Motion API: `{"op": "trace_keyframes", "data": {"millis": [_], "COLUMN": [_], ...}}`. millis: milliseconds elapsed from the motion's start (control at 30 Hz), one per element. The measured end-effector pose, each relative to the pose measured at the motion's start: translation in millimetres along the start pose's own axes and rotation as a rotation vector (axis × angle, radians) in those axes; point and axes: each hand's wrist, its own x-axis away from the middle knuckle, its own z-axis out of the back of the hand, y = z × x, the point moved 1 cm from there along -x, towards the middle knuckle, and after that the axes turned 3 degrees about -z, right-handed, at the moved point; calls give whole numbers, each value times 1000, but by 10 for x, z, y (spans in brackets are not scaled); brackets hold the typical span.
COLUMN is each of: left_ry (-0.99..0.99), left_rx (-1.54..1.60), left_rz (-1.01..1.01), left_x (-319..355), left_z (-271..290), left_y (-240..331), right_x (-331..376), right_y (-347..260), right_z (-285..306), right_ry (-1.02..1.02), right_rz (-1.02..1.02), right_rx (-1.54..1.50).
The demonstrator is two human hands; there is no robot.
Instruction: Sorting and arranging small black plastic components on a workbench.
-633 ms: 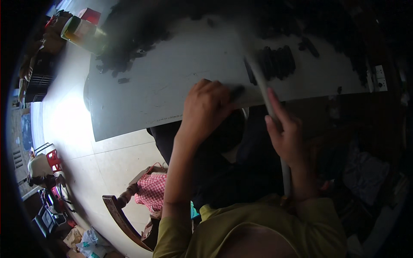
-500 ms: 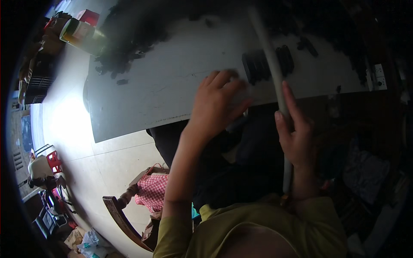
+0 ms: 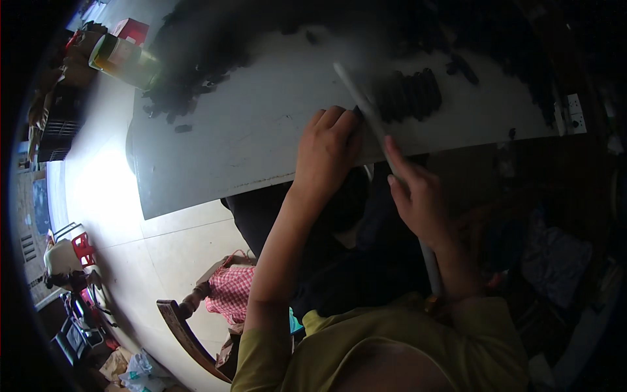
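Observation:
My right hand grips a long pale grey tube that looks like a hose. Its free end slants up and left over the table, while the other end runs down beside my right forearm. Near the table's front edge, my left hand is closed with its fingers curled. A small dark piece shows at its fingertips, close to the tube; its kind is too dark to make out. Just right of the tube, several dark elongated pieces lie side by side in a row.
The grey table carries heaps of dark pieces at its far left and far right. A yellowish clear container stands at the left. Below are a wooden chair part and a red checked cloth. A wall socket is at right.
My right hand has moved left, swinging the tube's upper end left and down from the far side of the table. My left hand's fingers have closed, and a dark piece shows at them.

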Motion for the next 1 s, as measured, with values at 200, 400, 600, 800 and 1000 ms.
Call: {"op": "trace_keyframes", "data": {"millis": [200, 400, 600, 800, 1000], "left_ry": [-287, 7, -74, -56, -84], "left_rx": [4, 83, -93, 30, 19], "left_rz": [-31, -103, 1, 13, 16], "left_x": [53, -226, -167, -93, -6], "left_z": [292, -80, -175, -106, -4], "left_y": [12, 109, 39, 20, 18], "right_x": [24, -28, -21, -38, 0], "right_y": [-17, -67, -31, 68, 29], "right_z": [224, 407, 422, 142, 269], "right_ry": [41, 103, 175, -68, -1], "right_rz": [-44, -179, 1, -91, -148], "right_rx": [-148, -203, -118, -9, -164]}}
